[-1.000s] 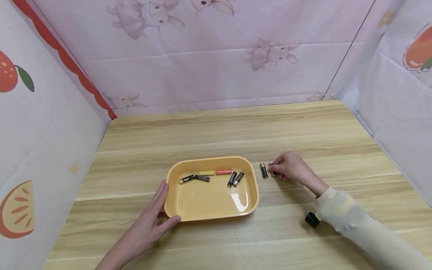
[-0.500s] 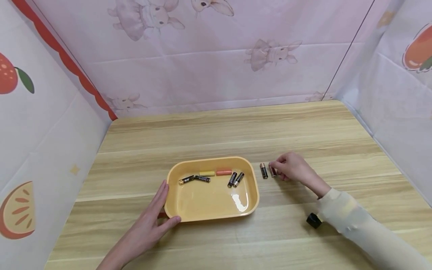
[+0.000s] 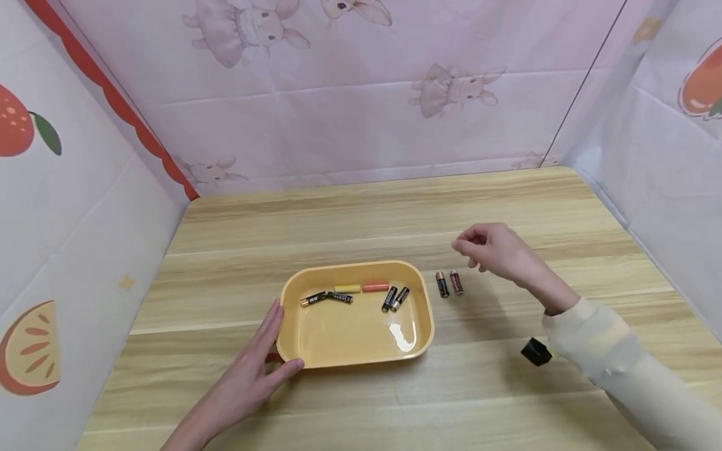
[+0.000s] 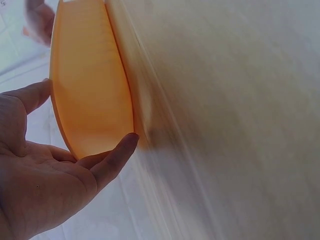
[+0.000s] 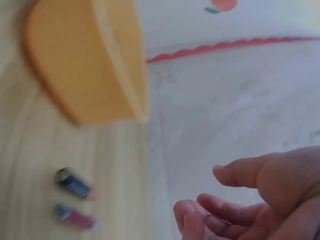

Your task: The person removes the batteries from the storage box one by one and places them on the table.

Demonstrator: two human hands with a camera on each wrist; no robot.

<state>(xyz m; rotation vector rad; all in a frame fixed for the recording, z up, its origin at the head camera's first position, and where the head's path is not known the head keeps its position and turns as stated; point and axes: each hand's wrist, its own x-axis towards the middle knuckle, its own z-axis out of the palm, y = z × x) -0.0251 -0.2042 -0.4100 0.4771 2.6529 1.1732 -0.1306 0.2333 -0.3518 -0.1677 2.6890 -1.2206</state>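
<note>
My left hand (image 3: 256,360) rests against the left end of a yellow plastic tray (image 3: 355,362), fingers straight along its side and thumb at the near corner. The left wrist view shows these fingertips (image 4: 131,140) touching the tray's outer wall. To the right of the tray, a black battery with a copper end (image 3: 442,285) and a dark red battery (image 3: 456,282) lie side by side on the table. Above and behind them hovers my right hand (image 3: 504,254), fingers loosely bent and holding nothing; in the right wrist view its thumb (image 5: 240,172) stands apart from the fingers.
Inside the tray lie several black batteries, such as one at the left (image 3: 313,299), plus a yellow one (image 3: 347,289) and an orange-red one (image 3: 375,287). A black device (image 3: 536,352) hangs at the right cuff. Printed cloth walls (image 3: 361,125) border the wooden table (image 3: 338,225).
My right hand has let go of the dark red battery beside the black one and has risen away toward the back right. The left hand and the tray have stayed in place.
</note>
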